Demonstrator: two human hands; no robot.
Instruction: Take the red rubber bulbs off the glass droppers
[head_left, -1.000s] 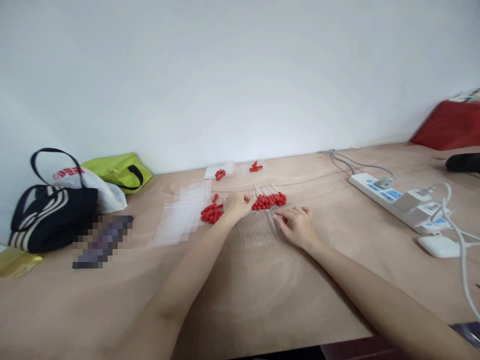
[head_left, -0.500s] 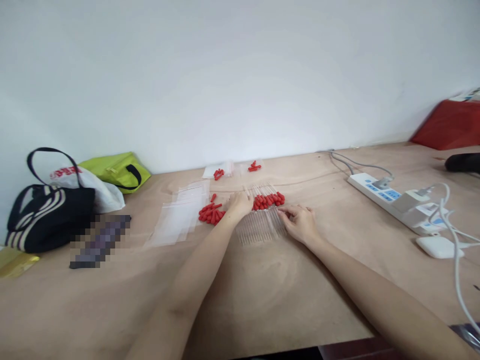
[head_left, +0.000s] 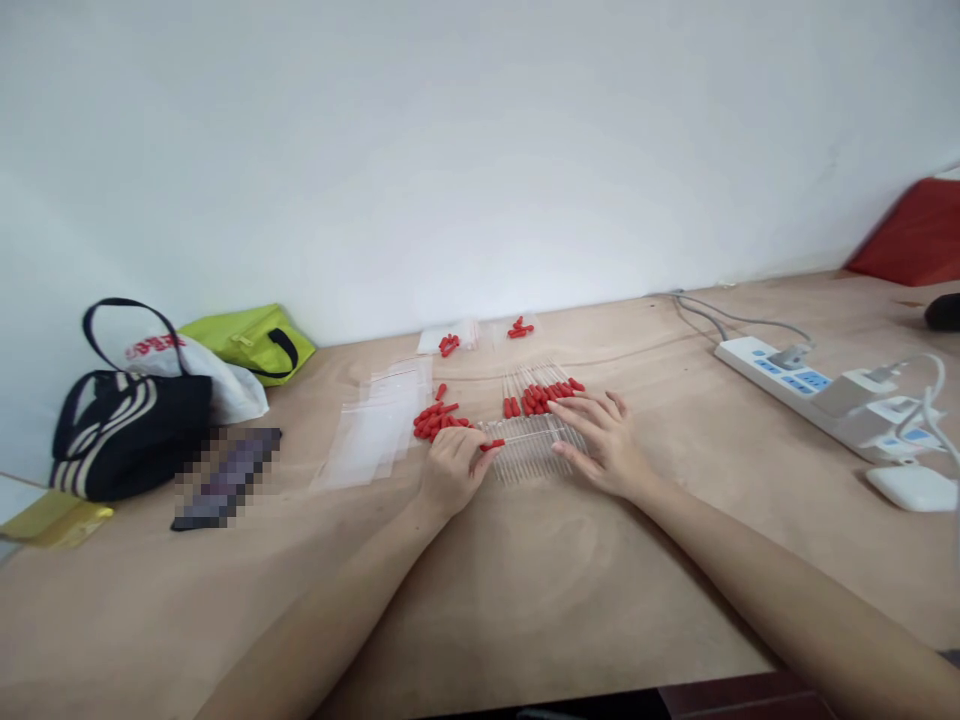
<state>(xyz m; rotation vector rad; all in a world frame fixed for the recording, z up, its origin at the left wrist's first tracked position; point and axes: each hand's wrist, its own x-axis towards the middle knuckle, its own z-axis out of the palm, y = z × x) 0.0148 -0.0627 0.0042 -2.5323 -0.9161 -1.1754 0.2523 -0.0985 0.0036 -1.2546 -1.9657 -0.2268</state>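
My left hand pinches a dropper by its red rubber bulb; its thin clear tube points right, over a row of clear tubes lying side by side. Close to the tube's far end is my right hand, fingers apart, thumb and index on either side of it; I see nothing gripped there. Just behind the row lie several droppers with red bulbs, their tubes pointing away from me. A pile of loose red bulbs sits behind my left hand, partly hidden by it.
Flat clear zip bags overlap left of the bulbs. Two small bags with red bulbs lie near the wall. A black bag, a green bag and a pixelated item are at left. A power strip with cables stands right.
My left hand has come back from the red-bulbed droppers toward me and now holds one crosswise over the tubes. My right hand's fingers have opened wider. The view has shifted slightly.
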